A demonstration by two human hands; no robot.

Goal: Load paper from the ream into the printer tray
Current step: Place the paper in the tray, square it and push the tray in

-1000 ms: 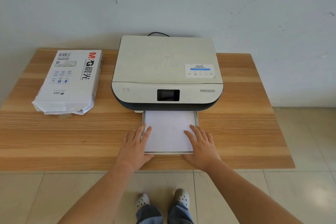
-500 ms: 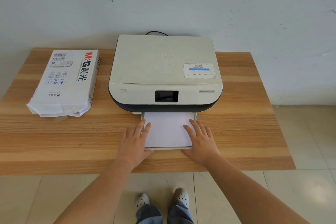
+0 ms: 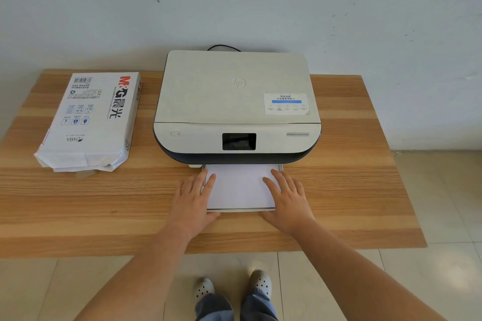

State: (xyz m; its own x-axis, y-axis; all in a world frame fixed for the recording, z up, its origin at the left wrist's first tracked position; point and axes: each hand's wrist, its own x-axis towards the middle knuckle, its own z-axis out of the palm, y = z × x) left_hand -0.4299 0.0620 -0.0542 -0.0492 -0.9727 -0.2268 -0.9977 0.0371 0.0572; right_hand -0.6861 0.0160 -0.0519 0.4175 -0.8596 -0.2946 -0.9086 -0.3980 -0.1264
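A cream printer (image 3: 236, 101) sits mid-table with its paper tray (image 3: 240, 210) partly pulled out at the front. White paper (image 3: 238, 186) lies flat in the tray. My left hand (image 3: 194, 196) rests flat on the tray's left front corner, fingers spread onto the paper's edge. My right hand (image 3: 287, 196) lies flat on the right front corner the same way. Both palms press against the tray's front. The opened white paper ream (image 3: 90, 120) lies at the left of the table, its near end torn open.
The wooden table (image 3: 352, 190) stands against a pale wall. A black cable (image 3: 224, 46) runs behind the printer. Tiled floor and my feet in pale clogs (image 3: 230, 286) show below the table's front edge.
Both hands have moved toward the printer with the tray, which now sticks out less than a second ago. The ream has not moved.
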